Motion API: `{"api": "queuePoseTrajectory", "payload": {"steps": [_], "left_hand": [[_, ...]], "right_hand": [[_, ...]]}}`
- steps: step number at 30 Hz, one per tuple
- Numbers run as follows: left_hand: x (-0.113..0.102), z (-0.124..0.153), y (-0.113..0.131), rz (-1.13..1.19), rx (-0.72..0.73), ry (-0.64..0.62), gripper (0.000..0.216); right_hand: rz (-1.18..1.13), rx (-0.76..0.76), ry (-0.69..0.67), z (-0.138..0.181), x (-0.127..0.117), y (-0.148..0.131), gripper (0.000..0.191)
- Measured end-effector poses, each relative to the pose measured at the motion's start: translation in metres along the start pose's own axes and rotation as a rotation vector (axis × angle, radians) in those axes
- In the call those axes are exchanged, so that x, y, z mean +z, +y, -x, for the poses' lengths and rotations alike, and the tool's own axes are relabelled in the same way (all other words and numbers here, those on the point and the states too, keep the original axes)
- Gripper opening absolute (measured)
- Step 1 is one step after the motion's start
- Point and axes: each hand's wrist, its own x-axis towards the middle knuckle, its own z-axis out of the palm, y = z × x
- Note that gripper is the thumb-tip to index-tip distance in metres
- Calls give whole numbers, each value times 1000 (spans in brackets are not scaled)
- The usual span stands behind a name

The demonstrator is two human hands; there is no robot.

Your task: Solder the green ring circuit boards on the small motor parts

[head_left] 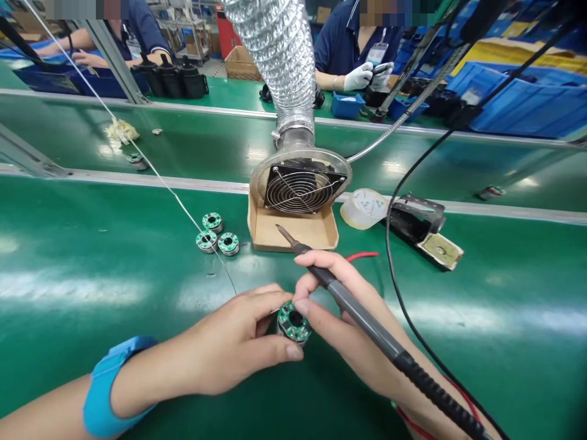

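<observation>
My left hand [233, 342], with a blue wrist strap [107, 385], pinches a small round part with a green circuit board [293, 322] just above the green mat. My right hand [343, 318] holds a soldering iron [367, 324] like a pen, its tip [280, 231] pointing up and away toward the cardboard tray, and its fingertips also touch the round part. A thin solder wire [174, 195] runs from the upper left down to my left hand.
Three similar round boards [215, 233] lie left of a cardboard tray [293, 229] under a fume fan and silver duct [300, 183]. A solder spool [364, 208] and iron stand with sponge [424, 229] sit right. Black cable [398, 293] crosses the mat. Two people work across the conveyor.
</observation>
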Motion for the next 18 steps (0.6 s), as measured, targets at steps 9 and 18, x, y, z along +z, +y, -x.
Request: {"api": "queuePoseTrajectory", "payload": {"steps": [9,18], "left_hand": [[9,-20,-10,-313,-105,170,22],[2,-25,-44,-112,-148,347,29]], "right_hand": [[140,-195,190,1,13,35,52],[555,-226,57,-6,24,56,46]]}}
